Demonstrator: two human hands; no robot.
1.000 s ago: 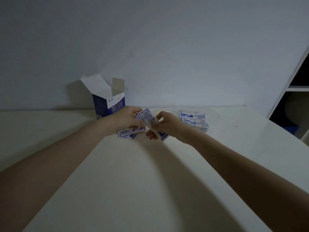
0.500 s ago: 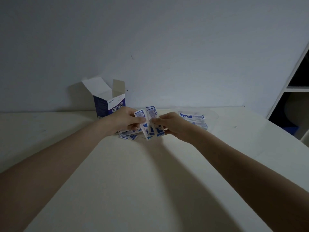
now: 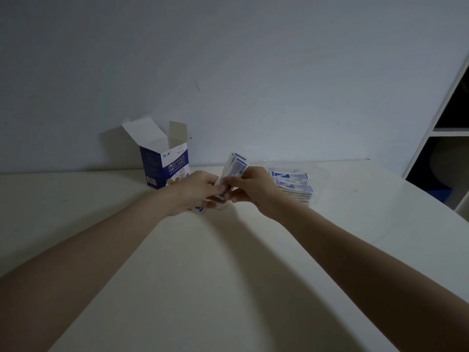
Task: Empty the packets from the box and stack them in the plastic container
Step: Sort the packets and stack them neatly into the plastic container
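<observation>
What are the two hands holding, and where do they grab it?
A small bunch of packets, gripped at its lower end by the fingers of the left hand and right hand; the top sticks up free.

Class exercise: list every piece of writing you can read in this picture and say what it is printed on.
"CHUANGKOUTIE": front of the open box, under large Chinese characters.
Small print higher on the box: too small to read.
Print on the packets held in both hands: blurred.
Print on the packets in the plastic container: too blurred to read.
</observation>
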